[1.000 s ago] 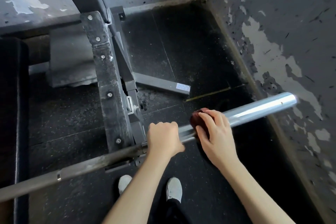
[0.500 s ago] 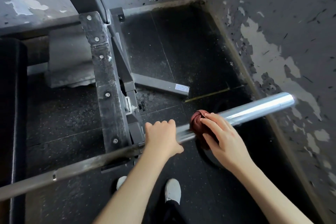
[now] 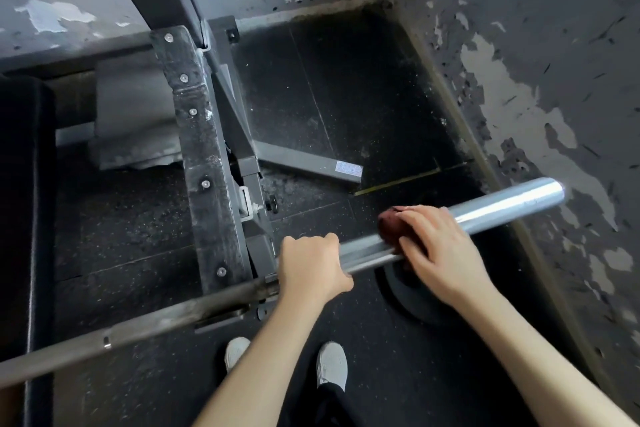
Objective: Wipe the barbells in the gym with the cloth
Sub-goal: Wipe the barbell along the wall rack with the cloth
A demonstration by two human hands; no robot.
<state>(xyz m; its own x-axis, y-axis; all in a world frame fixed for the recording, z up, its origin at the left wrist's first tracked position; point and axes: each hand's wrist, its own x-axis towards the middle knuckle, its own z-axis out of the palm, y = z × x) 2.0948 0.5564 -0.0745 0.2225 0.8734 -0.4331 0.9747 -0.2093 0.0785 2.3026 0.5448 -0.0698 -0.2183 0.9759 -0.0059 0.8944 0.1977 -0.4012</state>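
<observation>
Where I see the barbell (image 3: 502, 206): it runs slantwise under both my hands. Its bright chrome sleeve reaches past my right hand toward the wall (image 3: 554, 45), and its duller, thinner shaft goes off past my left hand to the lower left edge.
Left hand (image 3: 311, 267): my fingers are curled over the top of the bar, gripping it where the sleeve meets the shaft.
Right hand (image 3: 440, 253): it is on the sleeve, outboard of my left hand and apart from it. My fingers lie over the top and my thumb comes in on the near side, clasping the cloth against the metal.
Cloth (image 3: 391, 224): dark red and bunched on the sleeve under my right hand. A lump of it shows beyond my fingertips, on the side toward my left hand.
Rack upright (image 3: 204, 163): black, worn and bolted, just left of my left hand. I cannot tell how the bar sits on it.
Dark round disc (image 3: 408, 298): it lies on the floor (image 3: 346, 97) below my right hand, partly hidden by it.
Shoes (image 3: 332, 366): two pale ones on the black floor, below my left hand.
Wall: grey with flaking paint, beyond the free end of the sleeve.
</observation>
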